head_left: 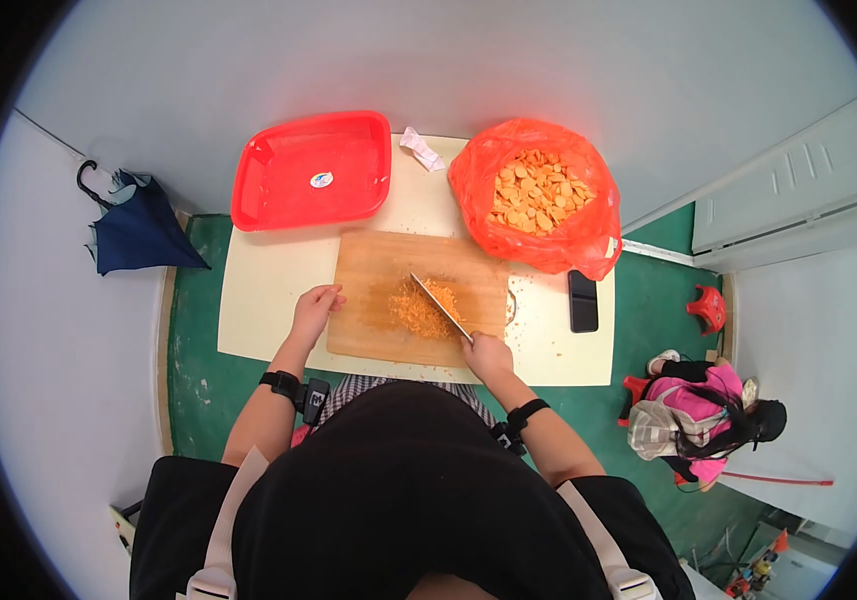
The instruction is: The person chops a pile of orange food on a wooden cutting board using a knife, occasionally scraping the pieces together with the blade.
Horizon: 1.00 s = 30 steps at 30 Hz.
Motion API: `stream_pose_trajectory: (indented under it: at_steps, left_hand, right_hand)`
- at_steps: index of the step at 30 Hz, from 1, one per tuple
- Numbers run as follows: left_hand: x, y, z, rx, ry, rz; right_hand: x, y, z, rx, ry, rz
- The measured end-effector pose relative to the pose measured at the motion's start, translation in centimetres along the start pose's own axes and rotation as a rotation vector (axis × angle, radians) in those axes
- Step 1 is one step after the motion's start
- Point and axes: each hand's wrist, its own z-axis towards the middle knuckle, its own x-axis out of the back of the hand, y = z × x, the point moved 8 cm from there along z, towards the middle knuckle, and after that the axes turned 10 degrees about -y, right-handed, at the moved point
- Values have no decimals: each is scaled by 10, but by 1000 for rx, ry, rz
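Observation:
In my right hand (489, 357) is the handle of a kitchen knife (440, 308); its blade slants up and left across a heap of finely chopped orange bits (418, 312). The heap lies mid-board on a wooden cutting board (363, 340). At the board's left edge is my left hand (316, 308), with its fingers curled together; anything between them is too small to make out. Beyond the board, to the right, a red plastic bag (475, 215) stands open, filled with orange slices (538, 195).
A red plastic basin (293, 205) sits at the table's (268, 300) back left, with crumpled paper (421, 149) beside it. A black phone (583, 302) lies at the right edge. A dark umbrella (143, 230) leans left. A person in pink (703, 410) sits at right near a red stool (708, 309).

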Motion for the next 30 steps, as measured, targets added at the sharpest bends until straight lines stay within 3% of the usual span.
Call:
stream_pose_trajectory:
  at_steps: [23,30]
  left_hand:
    - [-1,3,1,11,47,-57]
    - [-11,1,26,-16,-45,-39]
  right_hand:
    - [15,6,-3,-70,-9,47]
    - [13,13,-4,-58,-17,49]
